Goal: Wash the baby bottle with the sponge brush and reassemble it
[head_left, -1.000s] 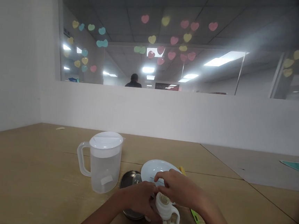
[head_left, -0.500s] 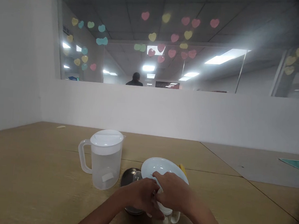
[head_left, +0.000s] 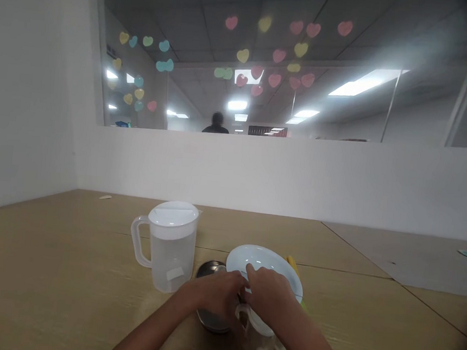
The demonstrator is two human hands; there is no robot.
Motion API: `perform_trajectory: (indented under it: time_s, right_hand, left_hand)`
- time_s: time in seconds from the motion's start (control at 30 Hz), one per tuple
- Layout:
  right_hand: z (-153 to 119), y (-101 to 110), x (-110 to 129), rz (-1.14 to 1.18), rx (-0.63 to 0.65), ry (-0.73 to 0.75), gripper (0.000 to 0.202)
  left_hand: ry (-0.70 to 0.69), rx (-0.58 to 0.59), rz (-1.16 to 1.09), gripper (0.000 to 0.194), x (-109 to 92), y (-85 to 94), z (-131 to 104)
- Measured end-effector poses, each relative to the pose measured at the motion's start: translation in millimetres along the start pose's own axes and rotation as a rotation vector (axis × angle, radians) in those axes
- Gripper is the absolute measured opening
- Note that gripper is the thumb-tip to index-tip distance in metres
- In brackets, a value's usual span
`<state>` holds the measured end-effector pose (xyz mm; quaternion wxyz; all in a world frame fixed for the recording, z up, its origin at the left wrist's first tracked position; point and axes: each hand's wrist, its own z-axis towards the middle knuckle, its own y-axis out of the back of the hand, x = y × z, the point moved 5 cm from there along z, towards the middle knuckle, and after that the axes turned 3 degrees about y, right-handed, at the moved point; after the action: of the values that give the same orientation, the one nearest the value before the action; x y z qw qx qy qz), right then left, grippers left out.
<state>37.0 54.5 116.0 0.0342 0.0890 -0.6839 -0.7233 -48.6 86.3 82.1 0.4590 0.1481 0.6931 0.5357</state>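
Observation:
Both of my hands meet over the near edge of a pale oval plate (head_left: pixel 262 258). My left hand (head_left: pixel 221 294) hangs over a round metal dish (head_left: pixel 208 320), its fingers bent next to the handle of a clear cup (head_left: pixel 259 343). My right hand (head_left: pixel 270 292) is above the plate and the cup, fingers curled towards the left hand's fingertips. Whatever is between the fingers is hidden. A small clear object lies in the metal dish, partly covered by my left hand.
A lidded translucent pitcher (head_left: pixel 173 251) stands left of the dish. Something yellow (head_left: pixel 292 264) lies behind the plate's right side. A white wall with a window (head_left: pixel 264 101) rises beyond the table; a person is seen through it.
The view has shifted a little, so the things on the table appear further right. My hands stay close together, and the cup's handle now shows more clearly beside the left fingers.

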Motion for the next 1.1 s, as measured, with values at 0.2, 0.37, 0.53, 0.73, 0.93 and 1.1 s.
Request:
perform_trajectory:
  time_s: [0.2,0.37,0.53,0.73,0.93,1.1]
  right_hand:
    - [-6,7,-3,-0.017,-0.030,0.067,0.037]
    - [-6,12,-12,0.024,-0.062,0.068,0.038]
    - [-11,22,-25,0.095,-0.099,0.066,0.039]
    - [-40,54,-39,0.387,-0.129,0.161,0.043]
    - [-45,47,-44,0.448,0.033,0.115,0.050]
    - [-27,32,-39,0.403,0.119,0.105,0.042]
  left_hand:
    - [0.223,-0.266,0.220,0.060,46,28.1,-7]
    - [0.379,-0.213,0.405,0.041,63,4.1,10]
    - [0.399,-0.257,0.530,0.026,29,35.9,-9]
    - [0.000,-0.469,0.182,0.039,-50,64.9,-48]
    - [-0.158,-0.276,0.045,0.042,-67,28.6,-35]
    - [-0.115,-0.250,0.032,0.040,-52,19.5,-24]
